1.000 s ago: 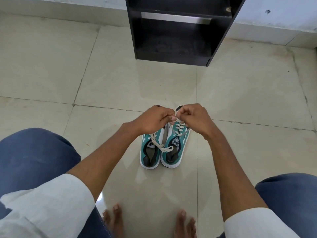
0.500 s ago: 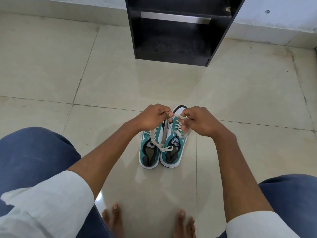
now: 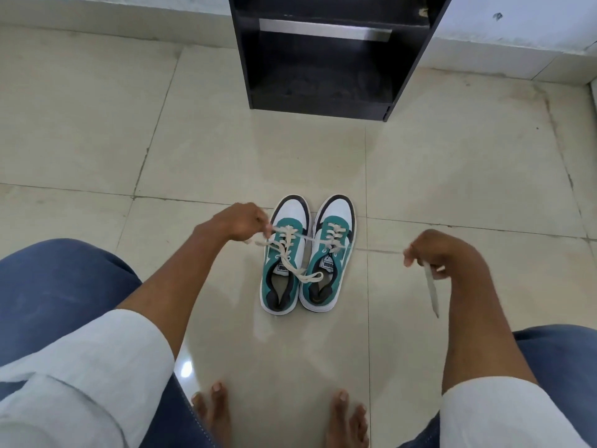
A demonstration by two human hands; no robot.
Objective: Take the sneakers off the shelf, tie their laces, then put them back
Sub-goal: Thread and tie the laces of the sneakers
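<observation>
Two teal and white sneakers stand side by side on the tiled floor, toes pointing away from me: the left sneaker (image 3: 286, 257) and the right sneaker (image 3: 329, 253). My left hand (image 3: 240, 223) pinches one cream lace end just left of the left sneaker. My right hand (image 3: 436, 250) is out to the right of the pair and grips the other lace end (image 3: 431, 291), which hangs from my fist. The lace stretches taut across the right sneaker between my hands. A loose lace of the left sneaker lies over both shoe openings.
A black shelf unit (image 3: 323, 59) stands against the wall straight ahead, its lower compartment open toward me. My bare feet (image 3: 281, 415) rest on the floor below the sneakers. My knees in blue trousers frame the left and right edges.
My hands were together over the right sneaker's laces. They have pulled apart, the right one far to the right, drawing the lace tight.
</observation>
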